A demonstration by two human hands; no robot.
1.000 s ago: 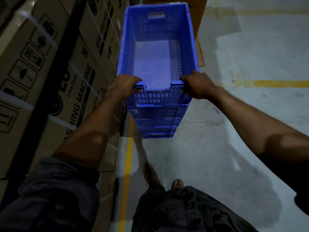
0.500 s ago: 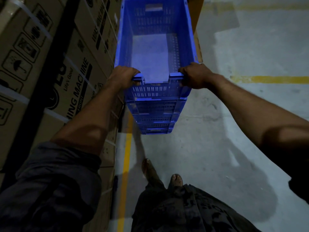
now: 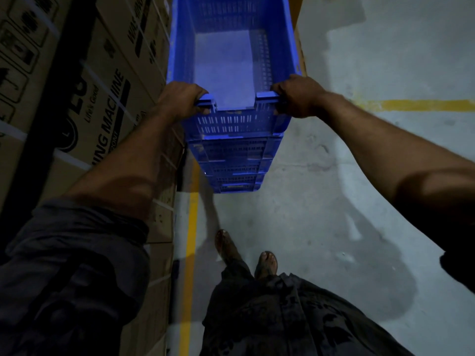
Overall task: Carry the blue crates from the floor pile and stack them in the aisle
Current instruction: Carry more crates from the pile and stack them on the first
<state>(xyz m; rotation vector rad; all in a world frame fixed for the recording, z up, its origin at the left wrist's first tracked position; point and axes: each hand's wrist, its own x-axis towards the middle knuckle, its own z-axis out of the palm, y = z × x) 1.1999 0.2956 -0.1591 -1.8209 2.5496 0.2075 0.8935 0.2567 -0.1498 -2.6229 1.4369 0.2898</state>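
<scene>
Blue crates [image 3: 235, 173] stand stacked on the floor [image 3: 334, 201] beside cardboard boxes [image 3: 102, 104], just below the grips, and the top crate [image 3: 228, 62] is held between the left grip [image 3: 180, 98] and right grip [image 3: 295, 96], each with fingers curled round a near corner of its rim.

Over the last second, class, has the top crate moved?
Yes, slightly forward. The top crate had its near rim level with the yellow line on the right; now the rim lies just past it.
</scene>
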